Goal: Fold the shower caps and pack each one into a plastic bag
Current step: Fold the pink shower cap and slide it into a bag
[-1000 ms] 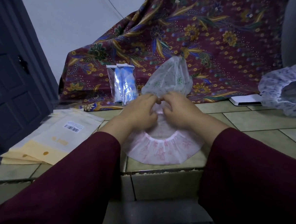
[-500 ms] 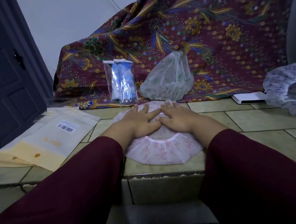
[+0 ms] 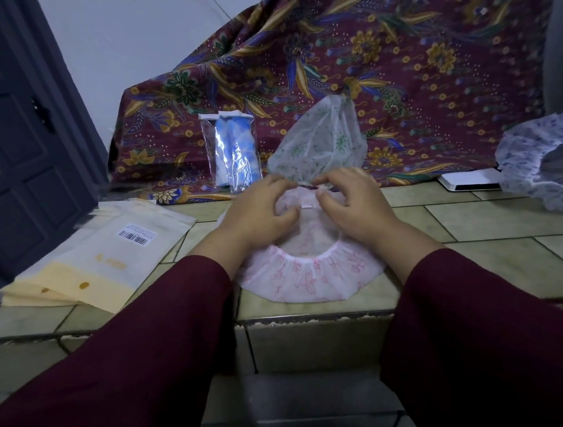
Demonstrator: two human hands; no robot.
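Fingers of the left hand and right hand are curled and pinched onto the far rim of the pink shower cap, which is spread flat on the tiled ledge. Thin, slippery film is judged likely to slide from the pinch, so the fold could be laid crooked or spring open at the elastic edge.

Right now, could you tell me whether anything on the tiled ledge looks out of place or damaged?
Nothing stands out: the pink-printed shower cap lies flat under both hands, and the stack of yellow-edged plastic bags sits loosely fanned but intact.
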